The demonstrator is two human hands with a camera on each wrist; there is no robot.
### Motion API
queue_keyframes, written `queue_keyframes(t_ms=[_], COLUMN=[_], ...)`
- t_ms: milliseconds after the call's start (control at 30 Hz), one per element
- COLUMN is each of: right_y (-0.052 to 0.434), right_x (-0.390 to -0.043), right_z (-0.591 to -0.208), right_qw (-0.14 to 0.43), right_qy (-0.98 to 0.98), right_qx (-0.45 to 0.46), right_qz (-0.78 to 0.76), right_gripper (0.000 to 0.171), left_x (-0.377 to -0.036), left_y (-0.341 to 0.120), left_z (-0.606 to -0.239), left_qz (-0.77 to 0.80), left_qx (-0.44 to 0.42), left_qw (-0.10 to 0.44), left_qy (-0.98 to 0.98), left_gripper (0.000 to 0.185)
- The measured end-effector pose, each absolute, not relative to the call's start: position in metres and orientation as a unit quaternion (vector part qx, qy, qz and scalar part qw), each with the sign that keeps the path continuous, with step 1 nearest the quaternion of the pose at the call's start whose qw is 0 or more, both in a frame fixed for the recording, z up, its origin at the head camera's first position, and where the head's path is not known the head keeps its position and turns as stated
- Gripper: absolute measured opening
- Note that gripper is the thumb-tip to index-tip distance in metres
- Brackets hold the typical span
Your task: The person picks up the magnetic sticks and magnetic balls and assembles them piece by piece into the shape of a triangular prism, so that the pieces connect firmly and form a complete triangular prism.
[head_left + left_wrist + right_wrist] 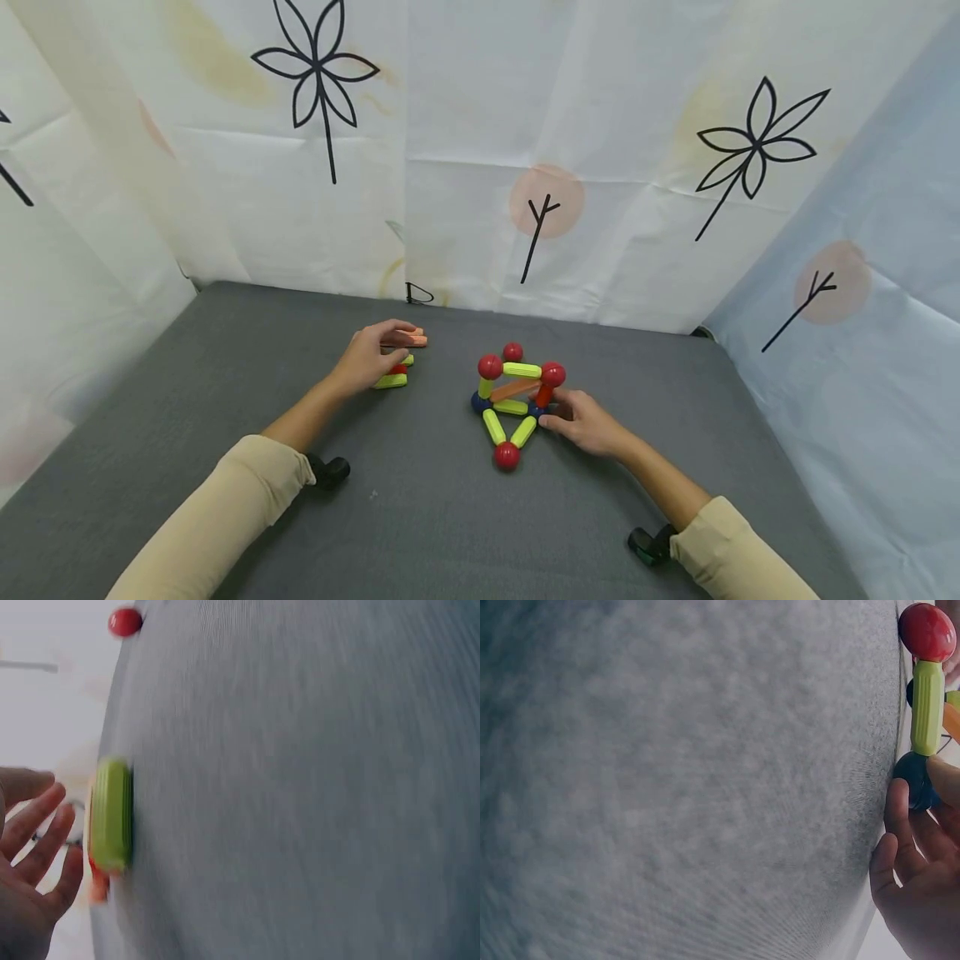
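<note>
Orange rod [406, 339] | left hand [369, 357] pinches | long axis horizontal, pointing right

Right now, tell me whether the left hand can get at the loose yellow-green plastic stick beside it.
Probably yes: the left hand hovers right over the yellow-green plastic stick on the grey mat, and nothing lies between them. Its fingers already touch an orange stick.

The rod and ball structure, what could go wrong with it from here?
The structure stands on slim rods joined only at balls, so a push from the right hand, whose fingers touch its lower right corner, could tilt or break it. The red ball lying apart behind it could roll across the grey mat if bumped. The left hand, with an orange rod at its fingertips, sits over the spare pieces and may scatter them.
</note>
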State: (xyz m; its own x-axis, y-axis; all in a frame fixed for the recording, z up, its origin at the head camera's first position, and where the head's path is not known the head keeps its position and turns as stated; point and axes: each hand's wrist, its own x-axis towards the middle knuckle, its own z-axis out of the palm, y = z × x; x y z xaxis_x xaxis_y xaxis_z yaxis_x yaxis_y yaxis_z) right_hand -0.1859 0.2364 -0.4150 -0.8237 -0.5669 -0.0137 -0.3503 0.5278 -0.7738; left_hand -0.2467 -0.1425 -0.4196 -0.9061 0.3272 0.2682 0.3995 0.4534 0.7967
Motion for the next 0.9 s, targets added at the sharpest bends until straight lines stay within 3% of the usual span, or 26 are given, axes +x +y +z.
queue_keyframes(t_ms=[300, 667, 900], right_y=[0.237, 0.237, 0.236], right_x=[-0.185, -0.186, -0.185], right_z=[-0.413, -0.417, -0.414], right_qw=[0.136, 0.128, 0.13], right_qy=[0.863, 0.867, 0.869], right_qx=[-0.262, -0.266, -0.262], right_qz=[-0.41, -0.402, -0.398], right_gripper=[0.038, 0.035, 0.035], left_x=[-0.251, -0.257, -0.255], left_y=[-0.169, -0.174, -0.166], left_z=[-0.43, -0.431, -0.426], left_qz=[-0.431, -0.377, -0.416], left_qx=[-0.228, -0.224, -0.22], left_qw=[0.041, 0.001, 0.024], left_qy=[-0.872, -0.899, -0.882], left_gripper=[0.025, 0.03, 0.035])
